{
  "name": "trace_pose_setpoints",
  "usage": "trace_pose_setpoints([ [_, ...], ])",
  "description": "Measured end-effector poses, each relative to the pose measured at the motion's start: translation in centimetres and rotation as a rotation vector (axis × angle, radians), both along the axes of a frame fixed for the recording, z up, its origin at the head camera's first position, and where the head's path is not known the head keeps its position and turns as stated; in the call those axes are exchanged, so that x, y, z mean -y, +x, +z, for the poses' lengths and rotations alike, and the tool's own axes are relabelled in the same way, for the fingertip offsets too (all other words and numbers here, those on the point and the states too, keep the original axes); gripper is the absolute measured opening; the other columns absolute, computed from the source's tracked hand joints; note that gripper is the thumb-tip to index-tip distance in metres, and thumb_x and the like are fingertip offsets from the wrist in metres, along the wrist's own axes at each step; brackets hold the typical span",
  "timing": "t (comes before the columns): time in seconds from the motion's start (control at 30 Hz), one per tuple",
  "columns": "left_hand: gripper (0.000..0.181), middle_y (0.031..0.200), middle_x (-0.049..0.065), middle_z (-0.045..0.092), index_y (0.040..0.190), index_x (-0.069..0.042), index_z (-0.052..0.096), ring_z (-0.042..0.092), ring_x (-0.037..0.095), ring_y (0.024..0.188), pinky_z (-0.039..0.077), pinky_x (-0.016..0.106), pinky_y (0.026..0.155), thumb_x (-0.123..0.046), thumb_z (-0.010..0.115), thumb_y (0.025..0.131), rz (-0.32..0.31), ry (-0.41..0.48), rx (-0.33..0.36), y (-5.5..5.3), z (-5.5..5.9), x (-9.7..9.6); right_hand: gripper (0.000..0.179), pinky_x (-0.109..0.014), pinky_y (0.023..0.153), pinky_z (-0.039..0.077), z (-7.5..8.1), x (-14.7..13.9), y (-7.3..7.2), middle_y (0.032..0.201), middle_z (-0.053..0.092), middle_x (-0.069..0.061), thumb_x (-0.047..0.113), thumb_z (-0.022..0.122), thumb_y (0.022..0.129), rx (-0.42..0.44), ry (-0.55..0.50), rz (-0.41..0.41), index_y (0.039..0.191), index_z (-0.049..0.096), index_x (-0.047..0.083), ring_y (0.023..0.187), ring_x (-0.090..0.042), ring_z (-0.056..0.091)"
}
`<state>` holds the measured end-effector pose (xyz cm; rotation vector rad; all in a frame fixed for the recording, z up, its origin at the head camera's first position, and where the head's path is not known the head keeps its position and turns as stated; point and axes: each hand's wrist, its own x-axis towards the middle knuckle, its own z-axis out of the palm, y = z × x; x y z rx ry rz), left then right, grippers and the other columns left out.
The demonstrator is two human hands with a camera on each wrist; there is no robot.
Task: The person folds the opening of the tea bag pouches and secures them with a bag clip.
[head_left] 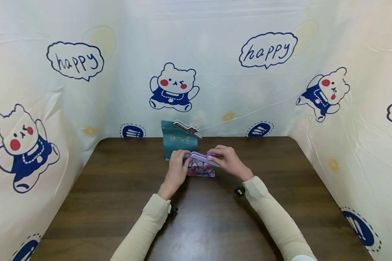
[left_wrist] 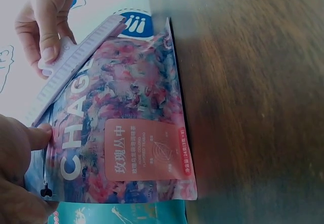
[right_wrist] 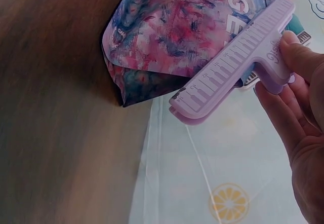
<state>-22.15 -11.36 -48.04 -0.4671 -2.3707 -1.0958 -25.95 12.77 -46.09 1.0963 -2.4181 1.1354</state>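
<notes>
A pink and blue patterned tea pouch [left_wrist: 126, 82] stands on the table, with white letters and a pink label on its front. My left hand [head_left: 176, 169] pinches the pouch's top corner, thumb on the front, beside the zip strip. With thumb and fingers my right hand [head_left: 230, 163] grips the handle of a pale purple bag clip [right_wrist: 228, 67] marked with piano keys. The clip's long bar slants across the pouch's top edge, its far end sticking out past the side in the right wrist view.
Close behind on the left stands a teal pouch [head_left: 174, 141], a black-and-white piano-key clip [head_left: 188, 129] slanting across its top right corner. The brown wooden table [head_left: 117, 203] meets a printed curtain [head_left: 215, 90] at the back and sides.
</notes>
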Motion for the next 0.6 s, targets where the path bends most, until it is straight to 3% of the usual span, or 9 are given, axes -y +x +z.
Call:
trace_pose_setpoints([
  [0.33, 0.019, 0.11, 0.014, 0.069, 0.113, 0.001, 0.068, 0.057, 0.029, 0.107, 0.051, 0.046, 0.094, -0.009, 0.069, 0.097, 0.021, -0.018, 0.007, 0.0, 0.32, 0.12, 0.018, -0.031, 0.077, 0.06, -0.27, 0.86, -0.29, 0.095, 0.07, -0.001, 0.012, 0.075, 0.092, -0.035, -0.077, 0.0, 0.108, 0.078, 0.004, 0.084, -0.011, 0.067],
  [0.6, 0.015, 0.107, 0.012, 0.071, 0.108, 0.0, 0.07, 0.058, 0.028, 0.104, 0.052, 0.044, 0.092, -0.008, 0.071, 0.095, 0.01, -0.03, 0.001, 0.08, 0.35, 0.24, 0.02, -0.034, 0.081, 0.06, -0.54, 0.74, 0.04, 0.097, 0.071, -0.003, 0.007, 0.077, 0.089, 0.031, -0.154, -0.005, 0.108, 0.078, 0.006, 0.088, -0.015, 0.069],
])
